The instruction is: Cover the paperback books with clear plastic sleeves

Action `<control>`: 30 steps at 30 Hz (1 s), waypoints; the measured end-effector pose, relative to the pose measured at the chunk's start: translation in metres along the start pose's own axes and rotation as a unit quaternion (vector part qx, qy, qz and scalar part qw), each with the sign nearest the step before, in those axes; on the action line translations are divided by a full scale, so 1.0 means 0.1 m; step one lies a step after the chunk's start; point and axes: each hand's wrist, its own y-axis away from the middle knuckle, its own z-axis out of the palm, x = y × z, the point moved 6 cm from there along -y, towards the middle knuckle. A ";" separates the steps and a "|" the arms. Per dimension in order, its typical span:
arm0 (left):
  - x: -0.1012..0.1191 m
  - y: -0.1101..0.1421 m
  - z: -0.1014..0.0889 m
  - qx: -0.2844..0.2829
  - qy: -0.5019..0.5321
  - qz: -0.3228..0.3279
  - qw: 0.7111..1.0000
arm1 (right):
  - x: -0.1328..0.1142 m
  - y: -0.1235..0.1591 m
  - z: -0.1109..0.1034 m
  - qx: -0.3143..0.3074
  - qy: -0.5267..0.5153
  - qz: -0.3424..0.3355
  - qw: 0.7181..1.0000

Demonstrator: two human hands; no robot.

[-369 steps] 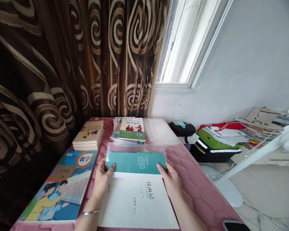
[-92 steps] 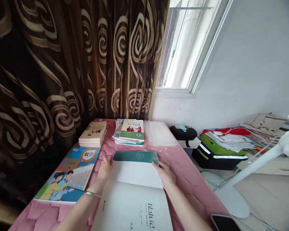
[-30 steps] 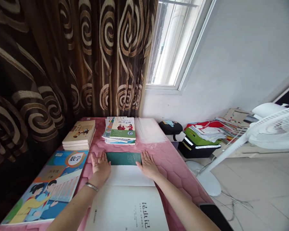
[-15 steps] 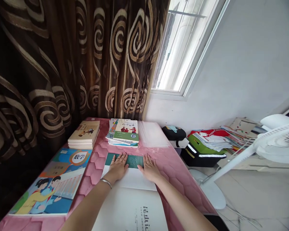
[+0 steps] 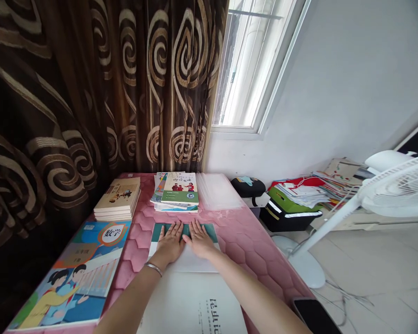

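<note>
Hanging at the far left, a dark curtain point(image 5: 90, 93) with scroll patterns backs the pink quilted surface point(image 5: 244, 260). On that surface, at left, a blue-covered textbook point(image 5: 90, 287) lies flat, cover up. Just beyond it is a neat stack of beige books point(image 5: 118, 197). The left hand point(image 5: 171, 243), with a metal bracelet point(image 5: 154, 267) at the wrist, lies palm down, fingers extended and slightly parted, grasping nothing. It rests on the green flap point(image 5: 211, 232) at the far end of an opened book point(image 5: 188, 297), which lies centrally in front of the person, printed white page nearest. Beyond the flap is an uneven pile of books point(image 5: 177, 191). The right hand point(image 5: 201, 241) is likewise laid flat on the flap, fingers fanned, grasping nothing; its thumb is beside the left hand, contact between them uncertain. Farther right lie clear plastic sheets point(image 5: 219, 191), then a black case point(image 5: 247, 185) beyond the edge and a green-and-black container point(image 5: 289, 213) loaded with papers. A dark-screened phone point(image 5: 315, 315) lies at the near right edge. A white fan point(image 5: 400, 185) stands at far right.
</note>
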 end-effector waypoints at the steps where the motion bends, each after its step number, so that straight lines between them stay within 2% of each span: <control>1: -0.06 0.02 -0.01 0.004 -0.001 -0.011 1.000 | 0.13 0.03 -0.03 0.007 0.014 0.017 1.000; 5: -0.47 0.17 -0.06 0.030 -0.032 -0.091 0.995 | 0.56 0.18 -0.12 0.014 0.043 0.064 0.997; 7: -0.65 0.24 -0.09 0.039 -0.063 -0.133 0.988 | 0.66 0.21 -0.12 0.009 0.042 0.062 0.997; 9: -0.72 0.29 -0.13 0.048 -0.098 -0.174 0.979 | 0.69 0.22 -0.11 0.006 0.041 0.060 0.997; 12: -0.51 0.26 -0.18 0.063 -0.118 -0.182 0.974 | 0.68 0.20 -0.09 0.007 0.046 0.063 0.997; 16: 0.10 0.06 -0.07 0.035 -0.071 -0.059 0.995 | 0.66 0.20 -0.08 0.009 0.054 0.063 0.997; 18: 0.27 -0.02 0.00 0.014 -0.045 -0.023 0.999 | 0.67 0.22 -0.08 0.010 0.059 0.063 0.996; 20: 0.30 -0.07 0.04 0.006 -0.026 -0.016 1.000 | 0.67 0.23 -0.10 0.009 0.065 0.062 0.996; 23: 0.21 -0.07 0.06 0.005 0.003 -0.016 1.000 | 0.62 0.22 -0.14 0.011 0.082 0.075 0.994; 26: 0.12 -0.05 0.06 0.011 0.015 -0.016 1.000 | 0.41 0.18 -0.15 0.011 0.079 0.087 0.993; 30: 0.11 -0.05 0.12 -0.004 -0.006 -0.008 1.000 | -0.16 0.06 -0.03 0.005 -0.026 -0.043 0.999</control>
